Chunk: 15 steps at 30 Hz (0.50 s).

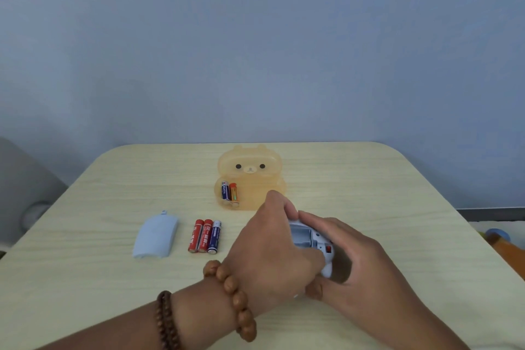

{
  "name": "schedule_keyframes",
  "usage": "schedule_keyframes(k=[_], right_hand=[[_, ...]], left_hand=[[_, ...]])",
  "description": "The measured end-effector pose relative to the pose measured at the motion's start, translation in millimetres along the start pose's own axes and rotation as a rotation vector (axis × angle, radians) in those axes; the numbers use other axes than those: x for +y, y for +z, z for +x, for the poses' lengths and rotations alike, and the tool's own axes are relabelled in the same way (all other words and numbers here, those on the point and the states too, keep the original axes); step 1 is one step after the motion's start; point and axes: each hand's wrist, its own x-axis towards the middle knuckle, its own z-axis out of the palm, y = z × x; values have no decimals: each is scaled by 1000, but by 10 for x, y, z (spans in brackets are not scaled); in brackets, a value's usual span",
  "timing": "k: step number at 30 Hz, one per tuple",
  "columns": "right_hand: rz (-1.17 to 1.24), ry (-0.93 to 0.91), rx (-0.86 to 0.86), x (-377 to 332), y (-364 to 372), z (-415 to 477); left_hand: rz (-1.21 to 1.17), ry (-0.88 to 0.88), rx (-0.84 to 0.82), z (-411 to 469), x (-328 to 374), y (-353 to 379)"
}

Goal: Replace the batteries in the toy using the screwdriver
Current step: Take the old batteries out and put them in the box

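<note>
A pale blue toy (pixel 309 239) lies on the table with its battery bay facing up and open; the bay looks empty. My left hand (pixel 272 253) grips the toy from the left, and my right hand (pixel 352 258) holds it from the right. The toy's blue battery cover (pixel 154 236) lies off to the left. Three batteries (pixel 205 236), two red and one dark blue, lie side by side between the cover and my hands. No screwdriver shows in view.
An orange translucent bear-shaped box (pixel 251 176) stands open behind my hands, with two batteries (pixel 229 192) in its tray. The pale wooden table (pixel 85 278) has rounded far corners. A grey object sits off the left edge.
</note>
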Motion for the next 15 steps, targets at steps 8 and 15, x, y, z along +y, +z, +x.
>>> schedule_keyframes(k=[8,15], right_hand=[[6,25,-20,31,10,9],[44,25,-11,43,13,9]], left_hand=[[33,74,-10,-56,-19,-18],[86,8,28,-4,71,31]])
